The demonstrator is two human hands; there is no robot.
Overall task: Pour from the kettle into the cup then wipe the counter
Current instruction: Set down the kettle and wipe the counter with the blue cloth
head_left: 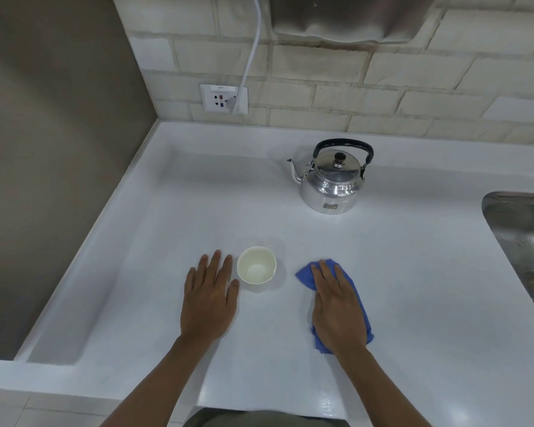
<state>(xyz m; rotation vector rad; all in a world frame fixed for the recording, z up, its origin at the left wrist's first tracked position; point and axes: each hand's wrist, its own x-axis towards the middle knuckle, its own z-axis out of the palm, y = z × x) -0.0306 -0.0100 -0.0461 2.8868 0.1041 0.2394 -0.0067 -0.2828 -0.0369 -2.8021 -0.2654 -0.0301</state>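
A shiny metal kettle (332, 180) with a black handle stands upright toward the back of the white counter (413, 288), its spout pointing left. A white paper cup (256, 265) sits upright near the front, with a little clear liquid at its bottom. My left hand (209, 298) lies flat on the counter just left of the cup, fingers apart, thumb almost touching the cup. My right hand (338, 306) presses flat on a blue cloth (304, 274) to the right of the cup; most of the cloth is hidden under the hand.
A steel sink (524, 241) is set into the counter at the right edge. A wall socket (223, 99) with a white cable plugged in sits on the tiled back wall. A brown side wall bounds the counter on the left.
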